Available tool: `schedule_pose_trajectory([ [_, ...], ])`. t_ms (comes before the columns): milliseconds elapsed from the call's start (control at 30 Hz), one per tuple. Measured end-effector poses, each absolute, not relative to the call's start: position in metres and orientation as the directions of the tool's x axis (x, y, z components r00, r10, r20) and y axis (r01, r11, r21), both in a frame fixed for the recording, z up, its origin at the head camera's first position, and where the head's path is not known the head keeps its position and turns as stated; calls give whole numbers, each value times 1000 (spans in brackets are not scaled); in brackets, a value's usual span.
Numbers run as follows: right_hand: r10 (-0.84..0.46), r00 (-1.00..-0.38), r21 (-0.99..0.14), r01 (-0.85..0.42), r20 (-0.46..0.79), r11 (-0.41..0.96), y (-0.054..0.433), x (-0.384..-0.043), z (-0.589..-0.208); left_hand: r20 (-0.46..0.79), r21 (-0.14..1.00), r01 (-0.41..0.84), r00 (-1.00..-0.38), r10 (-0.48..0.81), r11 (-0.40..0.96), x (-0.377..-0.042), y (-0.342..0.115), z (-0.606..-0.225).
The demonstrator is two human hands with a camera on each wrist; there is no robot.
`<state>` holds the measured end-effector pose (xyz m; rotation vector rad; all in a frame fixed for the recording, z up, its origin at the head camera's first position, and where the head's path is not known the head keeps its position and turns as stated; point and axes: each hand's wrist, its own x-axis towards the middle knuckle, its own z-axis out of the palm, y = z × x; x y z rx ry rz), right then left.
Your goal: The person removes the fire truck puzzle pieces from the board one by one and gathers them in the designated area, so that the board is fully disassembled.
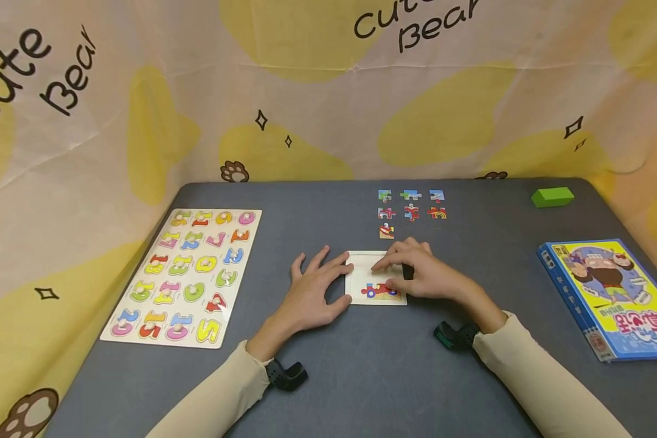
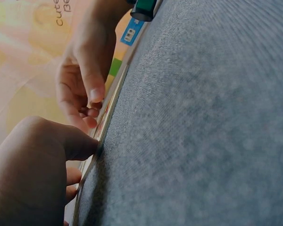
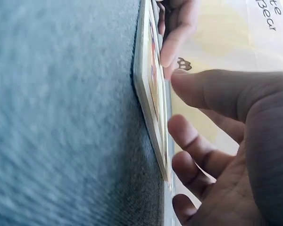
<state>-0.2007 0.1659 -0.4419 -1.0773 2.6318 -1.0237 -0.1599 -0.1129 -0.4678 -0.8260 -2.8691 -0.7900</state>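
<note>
A small, shallow white puzzle tray (image 1: 361, 274) lies on the grey table, with joined jigsaw pieces (image 1: 379, 292) showing a red and blue vehicle in its lower part. My left hand (image 1: 312, 296) spreads its fingers along the tray's left side; in the left wrist view the thumb (image 2: 85, 145) touches the rim. Over the tray's right side hovers my right hand (image 1: 429, 271), fingers loosely bent. The right wrist view shows its thumb (image 3: 212, 92) and fingers apart, nothing between them. Several loose jigsaw pieces (image 1: 411, 212) lie in rows beyond the tray.
On the left lies a white number-puzzle board (image 1: 205, 313) with colourful pegged digits. A blue and yellow box (image 1: 608, 298) sits at the right, and a green block (image 1: 552, 197) at the back right. Patterned cloth (image 1: 317, 91) hangs behind the table.
</note>
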Motion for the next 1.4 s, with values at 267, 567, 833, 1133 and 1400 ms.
schedule_pose_trajectory([
  [267,-723,-682,-597,-628,113,499,160,-194,-443,197,454,516,-853,482,727,-160,-113,-468],
  [567,-734,-672,-587,-636,101,501,157,-192,-444,222,455,526,-849,480,719,-159,-114,-470],
  [833,-733,-673,-602,-626,95,496,157,-192,-445,224,465,526,-848,481,712,-160,-113,-469],
  [1133,-736,-673,-607,-618,79,500,158,-192,-444,221,463,526,-848,481,713,-160,-113,-468],
  [1400,-744,-663,-621,-619,85,481,158,-192,-444,214,466,525,-848,486,712,-160,-113,-468],
])
